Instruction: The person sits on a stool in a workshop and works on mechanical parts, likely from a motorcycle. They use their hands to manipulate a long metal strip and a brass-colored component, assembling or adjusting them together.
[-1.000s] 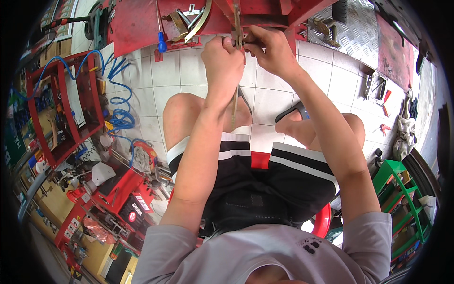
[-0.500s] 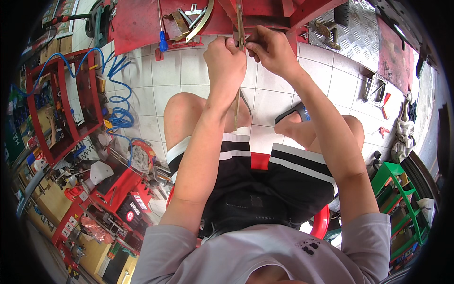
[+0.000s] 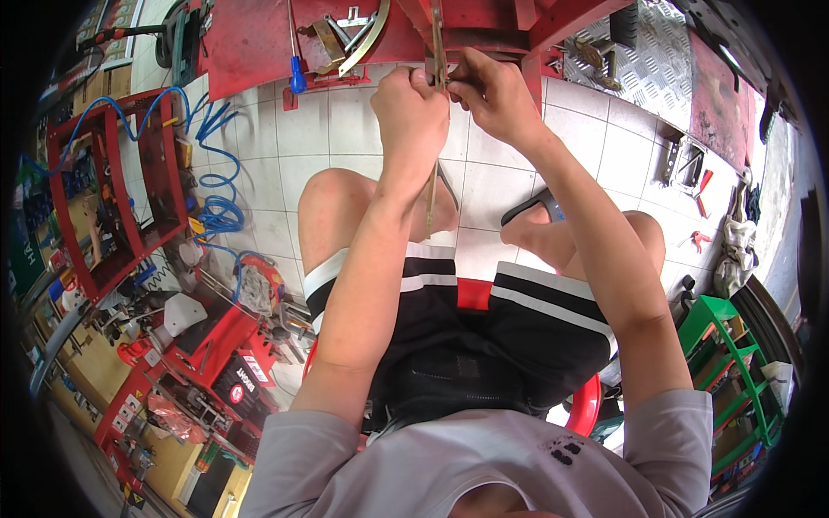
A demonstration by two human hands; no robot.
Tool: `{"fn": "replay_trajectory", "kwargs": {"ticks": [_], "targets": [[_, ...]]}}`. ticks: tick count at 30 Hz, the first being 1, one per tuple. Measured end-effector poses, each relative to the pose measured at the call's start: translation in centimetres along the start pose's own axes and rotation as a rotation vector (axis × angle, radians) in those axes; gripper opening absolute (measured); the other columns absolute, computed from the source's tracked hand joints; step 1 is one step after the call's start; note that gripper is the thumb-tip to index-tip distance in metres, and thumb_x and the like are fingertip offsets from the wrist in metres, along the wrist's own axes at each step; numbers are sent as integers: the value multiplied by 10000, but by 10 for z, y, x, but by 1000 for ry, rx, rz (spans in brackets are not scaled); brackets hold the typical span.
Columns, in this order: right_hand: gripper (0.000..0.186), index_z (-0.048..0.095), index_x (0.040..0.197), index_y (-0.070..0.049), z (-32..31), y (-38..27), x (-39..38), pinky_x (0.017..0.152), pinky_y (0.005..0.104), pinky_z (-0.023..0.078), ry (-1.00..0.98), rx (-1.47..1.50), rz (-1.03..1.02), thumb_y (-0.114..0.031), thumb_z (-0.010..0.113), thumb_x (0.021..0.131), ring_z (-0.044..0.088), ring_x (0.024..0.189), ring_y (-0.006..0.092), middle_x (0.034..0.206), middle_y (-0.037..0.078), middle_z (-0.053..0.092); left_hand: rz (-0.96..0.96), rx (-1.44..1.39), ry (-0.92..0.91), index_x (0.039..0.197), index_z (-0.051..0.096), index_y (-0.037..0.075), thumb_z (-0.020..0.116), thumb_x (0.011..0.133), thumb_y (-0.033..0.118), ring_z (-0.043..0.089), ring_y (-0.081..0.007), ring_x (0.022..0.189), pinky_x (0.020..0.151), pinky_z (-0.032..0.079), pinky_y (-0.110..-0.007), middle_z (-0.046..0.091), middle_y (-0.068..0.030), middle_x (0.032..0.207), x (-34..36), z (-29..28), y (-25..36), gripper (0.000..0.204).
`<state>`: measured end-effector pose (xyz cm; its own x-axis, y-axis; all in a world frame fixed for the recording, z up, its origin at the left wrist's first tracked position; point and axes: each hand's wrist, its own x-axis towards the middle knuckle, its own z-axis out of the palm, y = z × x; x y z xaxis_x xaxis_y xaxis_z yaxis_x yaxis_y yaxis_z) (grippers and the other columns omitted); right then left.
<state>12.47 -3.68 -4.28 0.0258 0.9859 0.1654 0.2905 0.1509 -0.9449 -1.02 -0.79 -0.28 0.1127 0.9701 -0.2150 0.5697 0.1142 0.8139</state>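
Your left grip [image 3: 410, 112] is curled closed, its thumb pressed to the one long, thin tan strip [image 3: 439, 47] that runs between both your hands and on down past your left wrist. Your right grip [image 3: 505, 99] has thumb and fingertips drawn close together at the strip's right side; you cannot tell whether something small sits between them. Below and well left of your left grip, a dark panel [image 3: 246, 382] carries bold white lettering and one round red emblem. Further down and left, a red bar bears several small white labels [image 3: 129, 414], with a yellow warning sign [image 3: 136, 498] near its low end. At the far left edge, a dark green panel [image 3: 28, 255] shows large pale letters, partly cut off. Just left of your left grip, the red counter [image 3: 242, 60] carries one blue-handled screwdriver [image 3: 298, 78], its handle out past the edge, and one curved pale metal strip [image 3: 367, 47]. Left of and below that grip, you have one red frame [image 3: 164, 181] and one coiled blue hose [image 3: 223, 216]. Below your right grip are two dark sandals [image 3: 525, 205]; well right and lower, one green rack [image 3: 701, 318].
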Motion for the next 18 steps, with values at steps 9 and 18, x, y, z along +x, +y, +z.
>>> {"fn": "replay_trajectory", "kwargs": {"ticks": [9,18], "targets": [[125,532,886,25,-1,-1,3,586,361,503,5,11,12,44,628,809,658,684,330,775,154,673,-33,-30,3,822,556,-95,421,977,88,570,-173,454,451,441,-341,570,-119,595,1,1,-4,275],[118,525,857,27,-4,-4,1,571,367,490,-15,-11,54,31,633,811,646,660,341,753,155,665,-50,-14,8,803,550,-73,434,978,104,575,-182,446,449,442,-352,570,-126,558,-2,1,3,275]]}}
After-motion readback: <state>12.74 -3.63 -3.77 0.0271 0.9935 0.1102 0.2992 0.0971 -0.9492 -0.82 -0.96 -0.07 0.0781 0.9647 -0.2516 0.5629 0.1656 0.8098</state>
